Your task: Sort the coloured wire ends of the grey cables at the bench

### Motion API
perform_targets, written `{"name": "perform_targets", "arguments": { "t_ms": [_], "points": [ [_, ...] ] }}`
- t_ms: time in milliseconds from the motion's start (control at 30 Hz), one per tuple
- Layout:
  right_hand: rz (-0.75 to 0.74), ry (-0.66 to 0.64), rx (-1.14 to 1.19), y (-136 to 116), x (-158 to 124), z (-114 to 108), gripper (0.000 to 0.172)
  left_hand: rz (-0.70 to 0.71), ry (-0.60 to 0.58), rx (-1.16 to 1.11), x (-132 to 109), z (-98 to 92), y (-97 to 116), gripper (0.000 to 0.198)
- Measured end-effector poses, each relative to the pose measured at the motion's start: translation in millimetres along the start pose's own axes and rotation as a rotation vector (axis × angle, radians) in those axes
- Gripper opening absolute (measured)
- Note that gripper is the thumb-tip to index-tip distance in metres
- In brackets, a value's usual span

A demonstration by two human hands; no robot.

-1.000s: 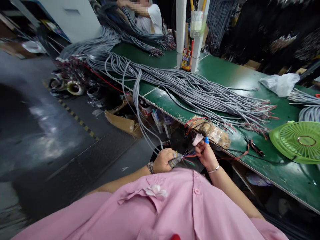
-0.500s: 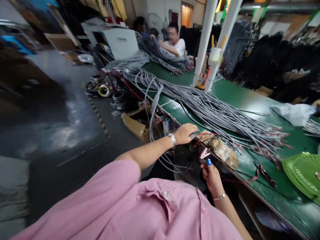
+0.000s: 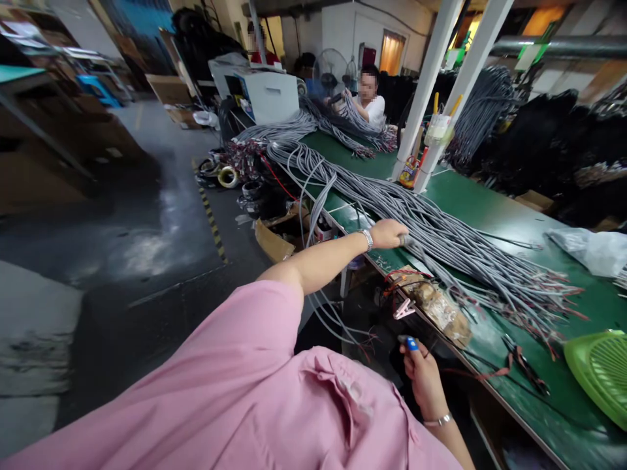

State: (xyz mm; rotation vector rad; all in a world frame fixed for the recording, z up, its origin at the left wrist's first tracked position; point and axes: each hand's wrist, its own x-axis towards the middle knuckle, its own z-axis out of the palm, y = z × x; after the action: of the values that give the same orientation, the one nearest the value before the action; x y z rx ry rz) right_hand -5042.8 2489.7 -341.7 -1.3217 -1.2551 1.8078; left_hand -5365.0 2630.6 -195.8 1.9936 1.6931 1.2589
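Note:
A long bundle of grey cables (image 3: 441, 228) lies across the green table (image 3: 494, 215), its stripped red and white ends toward the right. My left hand (image 3: 389, 234) is closed around grey cable at the bundle's near side. Below the table edge, my right hand (image 3: 420, 369) is closed on a small dark tool with a blue part (image 3: 411, 343); the tool's shape is partly hidden. A taped brown block (image 3: 441, 307) sits at the edge between my hands, with a pink clip (image 3: 404, 309) at its side.
Pliers (image 3: 526, 365) and a green fan (image 3: 600, 375) are on the right. White posts (image 3: 431, 85) rise from the table. A person in white (image 3: 375, 108) handles cables across it. Loose cables hang over the near edge above an open carton (image 3: 274, 240).
My left hand has moved from beside the taped block up to the cable bundle and closed on cable there. My right hand is slightly lower, away from the pink clip. The view has shifted.

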Motion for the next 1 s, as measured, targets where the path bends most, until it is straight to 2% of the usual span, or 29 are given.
{"name": "perform_targets", "arguments": {
  "t_ms": [100,133,200,233,333,433,500,633,733,800,833,933,1000],
  "points": [
    [0.008,-0.030,0.014,4,3,2,0.030,-0.090,0.187,-0.044,12,-39.7,1,0.042],
    [0.011,-0.040,0.016,5,5,3,0.032,-0.110,0.233,-0.062,13,-51.8,2,0.034],
    [0.021,-0.057,0.015,6,7,5,0.036,-0.115,0.322,-0.161,7,-70.1,7,0.021],
    [0.026,-0.061,0.014,6,9,6,0.038,-0.091,0.306,-0.198,0,-75.2,12,0.022],
    [0.027,-0.067,0.017,7,12,12,0.043,0.034,0.034,-0.038,-29,-73.4,35,0.031],
    [0.022,-0.076,0.000,6,14,19,0.044,0.204,-0.225,0.201,-63,-54.0,65,0.033],
    [0.031,-0.074,-0.022,4,13,23,0.045,0.349,-0.423,0.257,-85,-37.3,88,0.032],
    [0.017,-0.027,-0.009,-1,12,27,0.046,0.632,-0.781,0.220,-131,-4.1,131,0.019],
    [0.040,-0.018,-0.001,-2,12,26,0.044,0.713,-0.906,0.037,-160,17.5,146,0.009],
    [0.054,-0.025,-0.001,-2,12,23,0.042,0.611,-0.896,-0.173,-174,28.4,142,0.008],
    [0.051,-0.020,-0.003,-2,12,22,0.042,0.492,-0.869,-0.298,-180,32.1,135,0.011],
    [0.030,-0.018,-0.038,-3,9,18,0.042,-0.016,-0.796,-0.701,-202,35.7,102,0.033],
    [0.009,-0.068,-0.075,-5,5,16,0.041,-0.354,-0.766,-0.910,-222,32.8,76,0.045]
  ]
}}
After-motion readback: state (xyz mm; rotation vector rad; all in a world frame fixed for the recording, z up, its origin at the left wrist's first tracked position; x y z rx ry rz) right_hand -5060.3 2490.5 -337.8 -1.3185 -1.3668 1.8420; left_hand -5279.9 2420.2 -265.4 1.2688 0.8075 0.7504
